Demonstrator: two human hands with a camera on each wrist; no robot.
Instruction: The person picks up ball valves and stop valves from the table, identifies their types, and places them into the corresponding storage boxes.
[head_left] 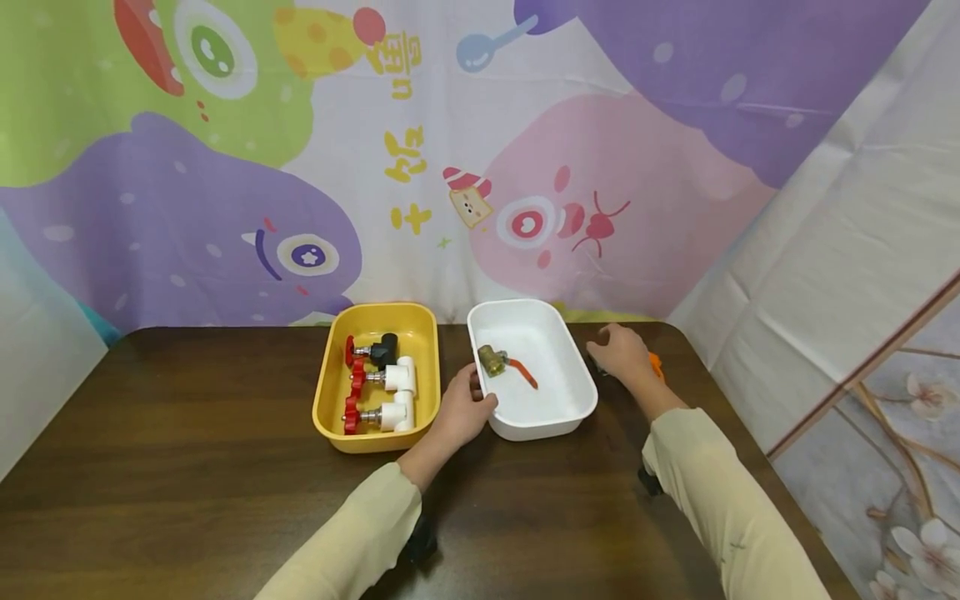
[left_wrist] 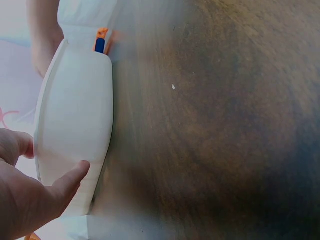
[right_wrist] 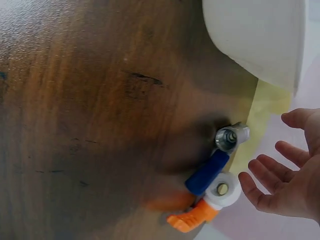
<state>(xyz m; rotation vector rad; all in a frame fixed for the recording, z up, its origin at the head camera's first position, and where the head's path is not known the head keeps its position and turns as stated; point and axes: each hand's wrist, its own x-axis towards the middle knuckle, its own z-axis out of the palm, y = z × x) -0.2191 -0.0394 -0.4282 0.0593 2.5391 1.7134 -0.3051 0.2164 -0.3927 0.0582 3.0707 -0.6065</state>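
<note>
My left hand (head_left: 463, 408) holds the left side of a white tray (head_left: 581, 408), its thumb by the front corner and fingers at the rim. A brass ball valve (head_left: 493, 361) with a red-orange lever lies inside this tray, near its left wall. Past the tray's right side, my right hand (head_left: 624, 354) hovers with relaxed fingers, holding nothing. Close to its fingertips in the right wrist view are a metal valve (right_wrist: 229, 138) with a blue handle and a white valve (right_wrist: 223, 190) with an orange handle. From the head, that hand mostly covers both.
Left of the white tray stands a yellow tray (head_left: 322, 408). Inside it are a black valve (head_left: 384, 350) with a red handwheel and white pipe fittings (head_left: 405, 387) with red handwheels. A cartoon-print cloth (head_left: 442, 275) hangs behind the brown table (head_left: 187, 467).
</note>
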